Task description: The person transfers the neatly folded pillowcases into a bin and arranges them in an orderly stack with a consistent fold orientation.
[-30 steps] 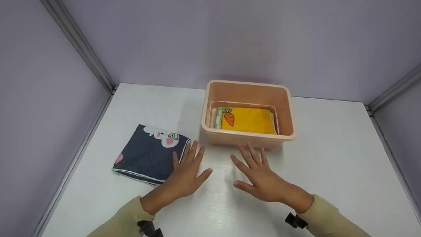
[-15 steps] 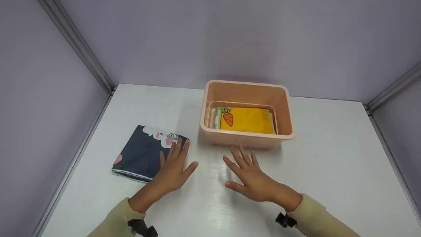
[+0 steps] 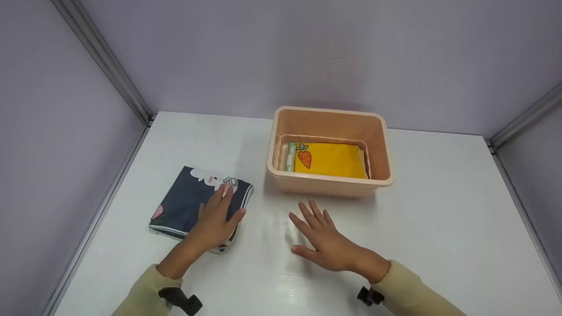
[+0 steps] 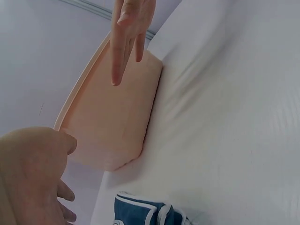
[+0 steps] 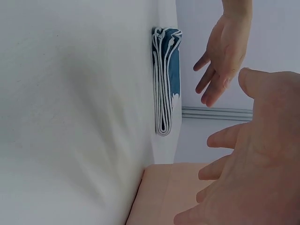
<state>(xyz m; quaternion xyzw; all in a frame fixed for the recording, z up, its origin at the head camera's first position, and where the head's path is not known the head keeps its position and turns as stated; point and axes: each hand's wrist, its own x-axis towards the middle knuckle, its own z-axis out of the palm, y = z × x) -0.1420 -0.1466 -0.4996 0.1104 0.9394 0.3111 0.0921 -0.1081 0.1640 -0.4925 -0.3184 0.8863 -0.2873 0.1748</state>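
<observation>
A folded navy cloth (image 3: 184, 206) with white piping, a white animal print and pink patches lies at the left of the table. My left hand (image 3: 213, 226) is over its right part, fingers extended and thumb spread; the right wrist view shows this hand (image 5: 229, 49) raised above the cloth's layered edge (image 5: 165, 84). My right hand (image 3: 327, 243) hovers over the table in front of the peach bin (image 3: 325, 186), fingers spread and holding nothing. Inside the bin lies a folded yellow cloth (image 3: 331, 160) with a carrot print, and a pale green strip shows at its left.
The white table (image 3: 439, 210) meets a lilac wall (image 3: 307, 52) close behind the bin. Grey metal frame posts (image 3: 109, 61) stand at the corners. Each sleeved wrist carries a small black camera mount (image 3: 180, 300).
My left hand has moved left, from the navy cloth's right edge to above it. The right hand has shifted a little left too. Cloth and bin stay put.
</observation>
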